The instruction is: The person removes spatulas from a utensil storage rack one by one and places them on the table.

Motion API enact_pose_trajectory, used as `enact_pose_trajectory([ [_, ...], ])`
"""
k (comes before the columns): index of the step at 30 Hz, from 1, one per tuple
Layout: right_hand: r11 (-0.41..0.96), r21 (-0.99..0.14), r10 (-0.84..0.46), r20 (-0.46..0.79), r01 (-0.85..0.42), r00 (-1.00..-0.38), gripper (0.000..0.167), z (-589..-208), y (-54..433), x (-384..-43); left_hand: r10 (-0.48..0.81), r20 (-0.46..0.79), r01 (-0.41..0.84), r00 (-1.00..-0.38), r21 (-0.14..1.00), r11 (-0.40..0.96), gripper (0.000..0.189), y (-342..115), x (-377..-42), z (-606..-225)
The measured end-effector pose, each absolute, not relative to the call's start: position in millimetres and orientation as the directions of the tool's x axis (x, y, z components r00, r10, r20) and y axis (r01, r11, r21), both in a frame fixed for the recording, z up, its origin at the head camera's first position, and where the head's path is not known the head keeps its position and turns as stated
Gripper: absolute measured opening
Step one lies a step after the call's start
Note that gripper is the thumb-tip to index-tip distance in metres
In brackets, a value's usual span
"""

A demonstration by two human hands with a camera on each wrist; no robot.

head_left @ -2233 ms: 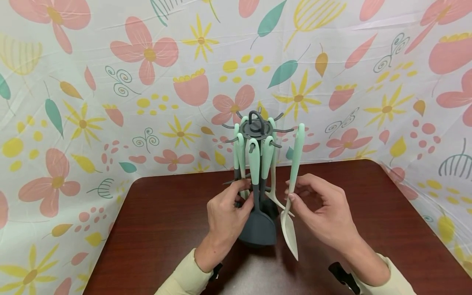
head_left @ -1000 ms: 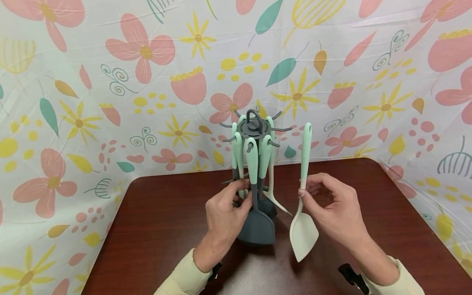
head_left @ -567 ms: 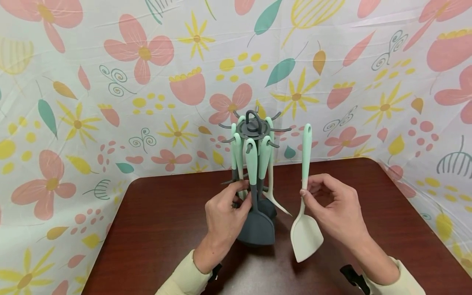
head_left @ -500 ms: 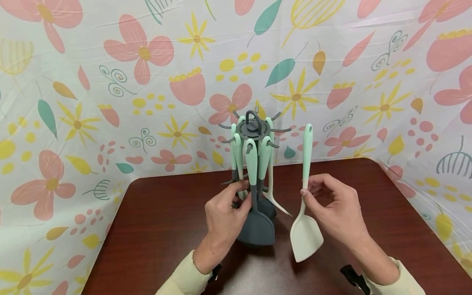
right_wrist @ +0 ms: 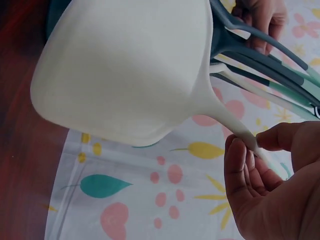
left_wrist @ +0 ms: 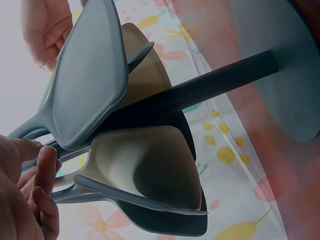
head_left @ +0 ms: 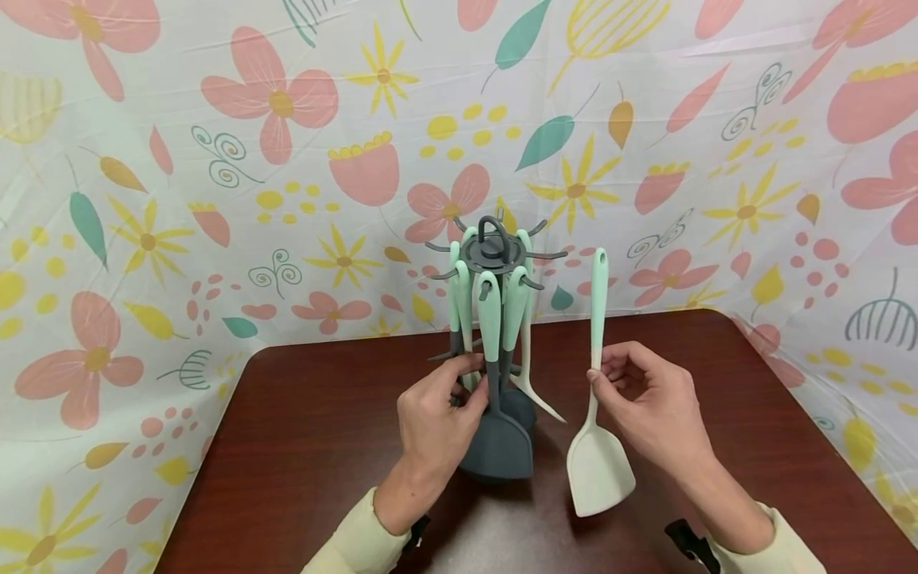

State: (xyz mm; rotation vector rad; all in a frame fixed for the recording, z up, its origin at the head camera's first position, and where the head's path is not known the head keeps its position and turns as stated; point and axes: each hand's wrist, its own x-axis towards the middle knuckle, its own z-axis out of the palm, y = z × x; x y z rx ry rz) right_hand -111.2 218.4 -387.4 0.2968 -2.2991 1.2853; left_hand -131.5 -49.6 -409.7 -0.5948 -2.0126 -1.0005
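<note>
In the head view my right hand (head_left: 656, 406) pinches the shaft of a cream turner (head_left: 601, 470) with a mint-green handle, upright with its broad blade down. In the right wrist view this turner (right_wrist: 125, 70) fills much of the frame, its neck between thumb and fingers. My left hand (head_left: 437, 422) has thumb and fingertips curled in at the dark grey utensil stand (head_left: 493, 251), among the hanging shafts; their exact contact is partly hidden. Nearest it hangs a dark grey turner (head_left: 498, 446). In the left wrist view, blades surround the stand's pole (left_wrist: 225, 80).
Several mint-handled utensils hang on the stand, including a cream one (head_left: 538, 399) at its right. Bare hooks (head_left: 548, 256) stick out at the stand's top. Under it lies a dark brown wooden table (head_left: 323, 446); behind, a floral cloth (head_left: 287, 199) hangs.
The cream turner has moved right, away from the stand, and turned from edge-on to show its blade's broad face. Lately it has sunk slightly. My left hand has stayed at the stand.
</note>
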Motion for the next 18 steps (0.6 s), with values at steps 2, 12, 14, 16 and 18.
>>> enact_pose_trajectory([
  [2,0.541,-0.738,0.042,0.503,-0.403,-0.863,0.021,-389,219,-112,0.059,0.815,0.686,-0.576,0.443,0.577,0.028,-50,-131,-410],
  [12,0.596,-0.721,0.025,0.457,-0.354,-0.889,0.018,-396,225,-114,0.056,0.810,0.682,-0.584,0.451,0.576,0.026,-49,-131,-409],
  [14,0.605,-0.718,0.023,0.448,-0.344,-0.894,0.017,-398,227,-115,0.054,0.809,0.681,-0.585,0.454,0.575,0.027,-49,-130,-409],
  [16,0.611,-0.717,0.019,0.437,-0.336,-0.899,0.016,-400,228,-116,0.053,0.808,0.681,-0.587,0.458,0.571,0.027,-49,-130,-409],
  [18,0.619,-0.714,0.012,0.426,-0.328,-0.905,0.015,-401,230,-118,0.053,0.806,0.682,-0.590,0.461,0.568,0.027,-50,-130,-409],
])
